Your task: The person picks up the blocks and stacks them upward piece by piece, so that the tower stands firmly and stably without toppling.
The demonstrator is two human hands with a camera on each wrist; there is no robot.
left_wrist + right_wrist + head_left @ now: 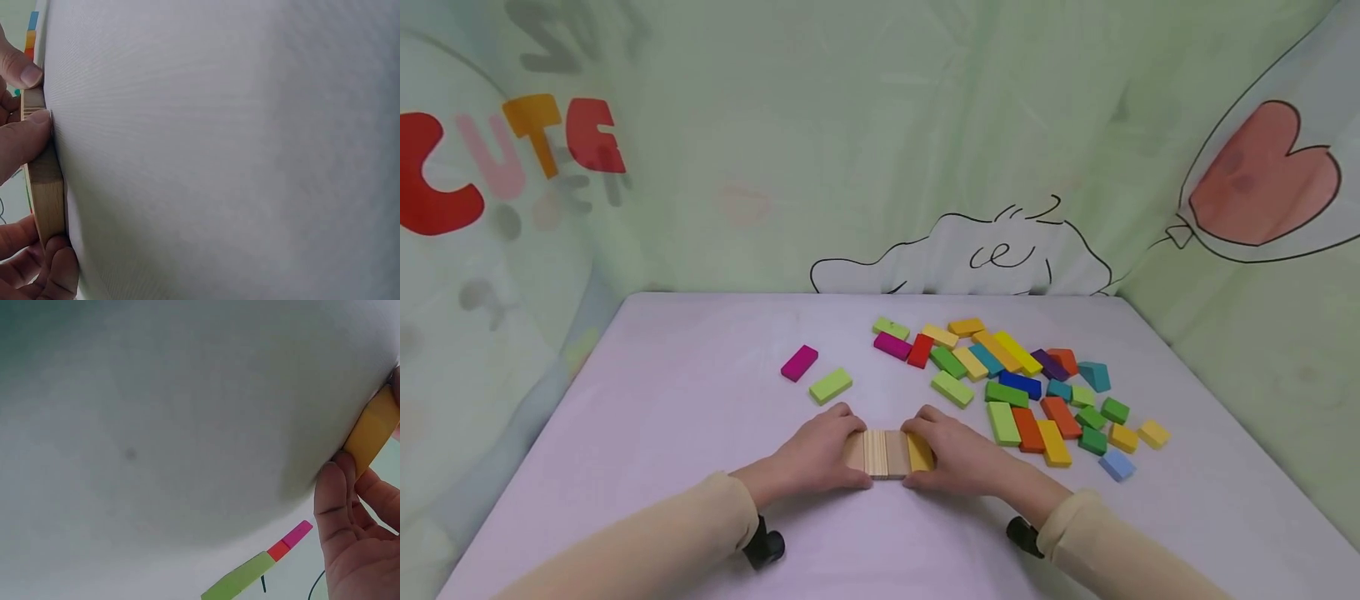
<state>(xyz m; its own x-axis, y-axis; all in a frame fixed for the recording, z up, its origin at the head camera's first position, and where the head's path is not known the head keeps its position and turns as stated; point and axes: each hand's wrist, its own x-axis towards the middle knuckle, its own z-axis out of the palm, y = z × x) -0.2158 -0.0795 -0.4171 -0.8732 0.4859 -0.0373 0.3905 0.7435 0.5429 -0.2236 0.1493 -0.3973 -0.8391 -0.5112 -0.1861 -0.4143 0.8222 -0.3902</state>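
1. The row (pixel 876 454) of blocks lay on the counter (pixel 647 400), lower middle of the head frame: mostly bare wood, with a yellow block (pixel 921 452) at its right end.
2. The left hand (pixel 816 450) pinched its left end, the right hand (pixel 958 454) the yellow end, thumbs nearest the camera.
3. The pieces looked wooden: probably light, stiff, smooth and hard to break. The row itself would likely separate if the squeeze slackened; both ends, pressed inward, seemed the best hold.
4. Coloured blocks (pixel 1060 417) lay right of centre; no brand could be read on them.
5. On the curtain (pixel 737 167), upper left, letters (pixel 542 150) read "CUTE"; fainter lettering above them was unclear.
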